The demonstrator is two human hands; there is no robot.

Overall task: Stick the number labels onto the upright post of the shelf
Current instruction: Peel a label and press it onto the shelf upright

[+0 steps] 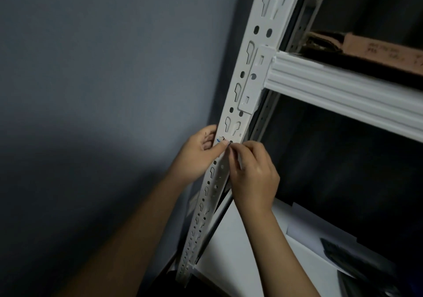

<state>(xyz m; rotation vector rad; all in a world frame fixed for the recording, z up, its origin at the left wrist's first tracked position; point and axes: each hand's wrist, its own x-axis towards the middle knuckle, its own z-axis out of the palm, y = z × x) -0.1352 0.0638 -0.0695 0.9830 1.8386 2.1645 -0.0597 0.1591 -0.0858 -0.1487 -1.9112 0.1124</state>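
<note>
The white perforated upright post (pixel 246 72) of the shelf runs from top right down to the bottom centre. A small number label (pixel 222 140) with blue and black marks lies against the post's face about halfway down. My left hand (pixel 198 153) wraps the post's left edge, its thumb pressing on the label. My right hand (pixel 253 173) comes in from the right, its curled fingertips pinching the label's right end against the post. Most of the label is hidden by my fingers.
A white shelf beam (pixel 343 90) joins the post at the upper right, with a cardboard box (pixel 377 51) on the shelf above it. A lower white shelf board (pixel 251 251) carries white sheets and dark flat items (pixel 357 262). A grey wall (pixel 91 90) fills the left.
</note>
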